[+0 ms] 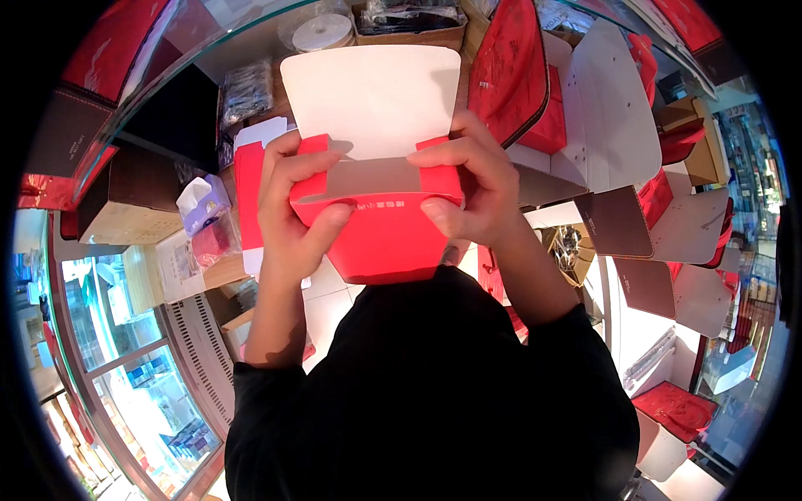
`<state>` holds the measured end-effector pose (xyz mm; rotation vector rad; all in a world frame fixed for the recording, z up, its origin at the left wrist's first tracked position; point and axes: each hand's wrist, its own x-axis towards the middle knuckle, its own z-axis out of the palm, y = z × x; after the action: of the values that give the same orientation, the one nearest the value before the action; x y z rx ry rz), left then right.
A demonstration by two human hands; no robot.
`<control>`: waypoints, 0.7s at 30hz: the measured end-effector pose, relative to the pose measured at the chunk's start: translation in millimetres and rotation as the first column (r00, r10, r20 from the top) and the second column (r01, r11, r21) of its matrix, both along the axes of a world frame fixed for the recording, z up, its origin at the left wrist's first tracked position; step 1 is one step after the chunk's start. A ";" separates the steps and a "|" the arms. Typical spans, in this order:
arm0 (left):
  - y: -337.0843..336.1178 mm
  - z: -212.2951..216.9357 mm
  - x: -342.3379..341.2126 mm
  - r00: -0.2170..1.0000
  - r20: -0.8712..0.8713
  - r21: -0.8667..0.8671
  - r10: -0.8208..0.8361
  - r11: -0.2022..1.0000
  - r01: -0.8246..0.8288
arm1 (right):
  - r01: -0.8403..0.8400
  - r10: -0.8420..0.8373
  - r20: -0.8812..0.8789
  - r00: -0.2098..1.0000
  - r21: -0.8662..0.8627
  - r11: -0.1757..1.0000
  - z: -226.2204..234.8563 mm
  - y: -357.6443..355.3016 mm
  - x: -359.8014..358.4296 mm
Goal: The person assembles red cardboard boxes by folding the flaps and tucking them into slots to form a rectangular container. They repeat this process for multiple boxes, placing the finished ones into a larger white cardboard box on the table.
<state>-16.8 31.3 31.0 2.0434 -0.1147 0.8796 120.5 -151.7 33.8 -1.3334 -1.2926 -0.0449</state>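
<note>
Between my two hands is a red cardboard box, its open end facing up. A large white lid flap stands raised at the far side, and small red side flaps fold inward at left and right. My left hand grips the left end, thumb on the red front panel and fingertips on the left flap. At the right end, my right hand holds in the same way, thumb on the front and fingers over the right flap. Shadow fills the opening, so I cannot tell what is inside.
Flat red-and-white cardboard lies beside my left hand. Farther left are a purple tissue pack and a brown carton. Red bags and large white-lined cartons crowd the right. A white disc-shaped stack stands at the back.
</note>
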 end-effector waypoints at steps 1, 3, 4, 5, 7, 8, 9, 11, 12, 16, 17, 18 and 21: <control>1.6 1.4 -0.3 1.000 0.005 0.016 -0.016 1.000 0.016 | 0.002 -0.002 0.000 1.000 -0.001 1.000 0.4 -0.9 0.6; 5.6 3.4 -0.7 0.999 0.015 0.047 -0.047 0.998 0.046 | -0.002 0.002 -0.004 1.000 0.012 1.000 1.6 -1.0 0.9; 7.6 3.7 -0.9 0.999 0.010 0.052 -0.053 0.997 0.053 | -0.009 0.009 -0.009 1.000 0.025 1.000 2.5 -0.4 0.6; 9.6 3.9 -1.1 0.998 0.005 0.057 -0.060 0.997 0.060 | -0.016 0.017 -0.013 1.000 0.039 0.999 3.3 0.1 0.5; 7.1 6.8 -0.6 0.998 0.008 -0.021 -0.064 0.998 0.064 | -0.028 0.029 -0.018 0.999 0.028 0.999 3.7 -0.4 1.3; 0.8 10.7 0.9 0.998 0.017 -0.103 -0.061 0.993 0.062 | -0.035 0.035 -0.021 0.999 0.023 0.999 3.6 -0.3 1.7; -2.6 12.7 1.5 0.998 0.025 -0.185 -0.057 0.981 0.060 | -0.040 0.041 -0.023 0.999 0.028 0.999 3.4 0.2 2.0; -0.9 11.6 0.5 1.000 0.009 -0.132 -0.028 0.991 0.029 | -0.045 0.046 -0.028 0.999 0.035 0.998 4.0 -0.1 1.9; 0.5 10.6 -0.2 1.000 0.001 -0.105 -0.013 0.994 0.013 | -0.043 0.044 -0.027 0.999 0.024 0.999 4.5 -0.7 1.8; 8.2 4.9 -0.5 0.999 0.027 0.078 0.021 0.997 -0.023 | -0.050 0.050 -0.020 0.999 0.027 0.998 4.0 -0.3 1.1; 9.8 4.5 -1.3 1.000 0.027 0.105 0.016 0.994 -0.019 | -0.055 0.055 -0.019 0.998 0.041 0.998 3.3 0.3 0.8; 10.4 4.2 -1.9 1.000 0.027 0.132 0.011 0.991 -0.015 | -0.065 0.066 -0.014 0.998 0.037 0.997 3.7 0.0 0.6; 9.1 4.1 -2.4 0.999 0.050 0.112 0.003 0.994 -0.008 | -0.085 0.086 -0.010 0.996 0.034 0.996 6.1 -1.1 -0.8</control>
<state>-19.2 40.4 35.2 2.1270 -0.1894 0.9465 119.7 -152.9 40.0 -1.2465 -1.3323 0.0006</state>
